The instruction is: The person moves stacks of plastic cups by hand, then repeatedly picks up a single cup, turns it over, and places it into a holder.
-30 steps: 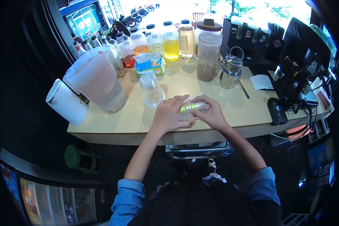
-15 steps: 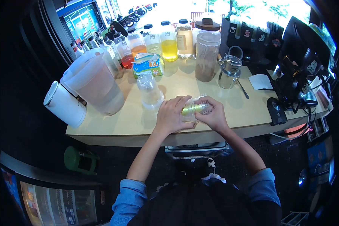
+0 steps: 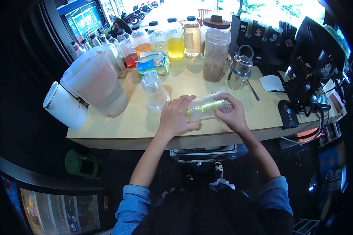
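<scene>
A stack of clear plastic cups (image 3: pixel 203 109) with yellow-green print lies sideways between my hands, over the table's front part. My left hand (image 3: pixel 177 115) wraps around its left end, thumb stretched along the lower side. Around the rims at the right end, the fingers and thumb of my right hand (image 3: pixel 232 112) are closed. Just beyond my left hand, another stack of clear cups (image 3: pixel 153 88) stands upside down on the table (image 3: pixel 137 124).
On the left stand a large translucent pitcher (image 3: pixel 100 84) and a tilted-looking white container (image 3: pixel 65 107). Behind are a tissue pack (image 3: pixel 153 64), bottles of coloured liquid (image 3: pixel 175 43), a tall brown-powder jar (image 3: pixel 215 56) and a metal coffee dripper (image 3: pixel 240 70). A black monitor (image 3: pixel 312 47) stands right.
My right hand has moved to the right, away from my left, and more of the cup stack's length shows between them. The view has shifted slightly.
</scene>
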### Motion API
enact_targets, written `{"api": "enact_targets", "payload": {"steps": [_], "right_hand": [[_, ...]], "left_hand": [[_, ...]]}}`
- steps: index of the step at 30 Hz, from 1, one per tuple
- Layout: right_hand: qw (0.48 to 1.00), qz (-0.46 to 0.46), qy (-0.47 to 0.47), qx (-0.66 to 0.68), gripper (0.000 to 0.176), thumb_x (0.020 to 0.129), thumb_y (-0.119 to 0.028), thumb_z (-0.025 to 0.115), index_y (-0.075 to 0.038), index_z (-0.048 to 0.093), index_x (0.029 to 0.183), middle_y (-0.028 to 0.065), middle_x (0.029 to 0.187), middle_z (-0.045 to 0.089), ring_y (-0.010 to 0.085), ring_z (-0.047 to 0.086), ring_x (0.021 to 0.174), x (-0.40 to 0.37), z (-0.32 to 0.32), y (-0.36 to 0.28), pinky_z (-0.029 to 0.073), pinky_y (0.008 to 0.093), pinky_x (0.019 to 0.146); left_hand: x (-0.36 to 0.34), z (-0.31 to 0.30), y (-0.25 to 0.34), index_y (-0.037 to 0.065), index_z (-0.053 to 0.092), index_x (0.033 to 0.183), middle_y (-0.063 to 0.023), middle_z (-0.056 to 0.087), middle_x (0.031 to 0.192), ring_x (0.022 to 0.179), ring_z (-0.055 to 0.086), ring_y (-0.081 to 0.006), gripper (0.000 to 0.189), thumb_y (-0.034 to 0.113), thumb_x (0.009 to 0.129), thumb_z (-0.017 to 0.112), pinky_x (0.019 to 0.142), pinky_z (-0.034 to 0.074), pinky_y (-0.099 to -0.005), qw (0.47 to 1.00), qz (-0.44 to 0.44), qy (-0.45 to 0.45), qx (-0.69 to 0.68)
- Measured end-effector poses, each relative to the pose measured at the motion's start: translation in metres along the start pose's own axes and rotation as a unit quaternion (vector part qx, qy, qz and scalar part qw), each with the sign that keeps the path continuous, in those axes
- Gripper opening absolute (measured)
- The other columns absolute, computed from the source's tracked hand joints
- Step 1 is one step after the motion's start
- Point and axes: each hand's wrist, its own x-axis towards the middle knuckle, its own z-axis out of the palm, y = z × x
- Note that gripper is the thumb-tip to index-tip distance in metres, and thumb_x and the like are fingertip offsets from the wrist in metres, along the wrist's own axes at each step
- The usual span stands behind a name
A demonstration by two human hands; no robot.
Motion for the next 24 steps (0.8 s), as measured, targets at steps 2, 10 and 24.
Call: {"api": "enact_targets", "payload": {"steps": [2,10,24], "right_hand": [[1.0,-0.014,-0.026,0.007,0.031,0.073,-0.001,0.066,0.0,0.058,0.103,0.0065,0.1,0.061,0.0094,0.06,0.085,0.001,-0.002,-0.001,0.05,0.0231,0.072],[0.978,0.018,-0.167,0.126,0.038,0.089,0.0,0.052,-0.003,0.051,0.127,0.0098,0.118,0.057,0.0127,0.058,0.095,-0.002,-0.019,0.006,0.05,0.0261,0.084],[0.989,0.015,-0.104,0.102,0.037,0.082,0.0,0.063,0.001,0.054,0.118,0.0087,0.111,0.059,0.0095,0.058,0.09,-0.004,0.009,0.014,0.051,0.0227,0.076]], "left_hand": [[0.003,0.004,0.002,0.014,0.051,0.118,-0.0073,0.055,0.11,0.097,0.057,-0.0242,0.074,0.042,0.053,0.076,0.083,0.042,-0.039,1.0,0.023,-0.014,-0.01],[0.006,0.004,-0.001,0.016,0.051,0.115,-0.0069,0.053,0.11,0.095,0.056,-0.026,0.07,0.04,0.054,0.076,0.084,0.041,-0.04,0.998,0.037,-0.042,-0.01],[-0.002,-0.01,-0.001,0.015,0.044,0.13,-0.0109,0.051,0.121,0.106,0.054,-0.0274,0.087,0.047,0.057,0.078,0.091,0.039,-0.042,0.999,0.026,-0.005,-0.035]]}}
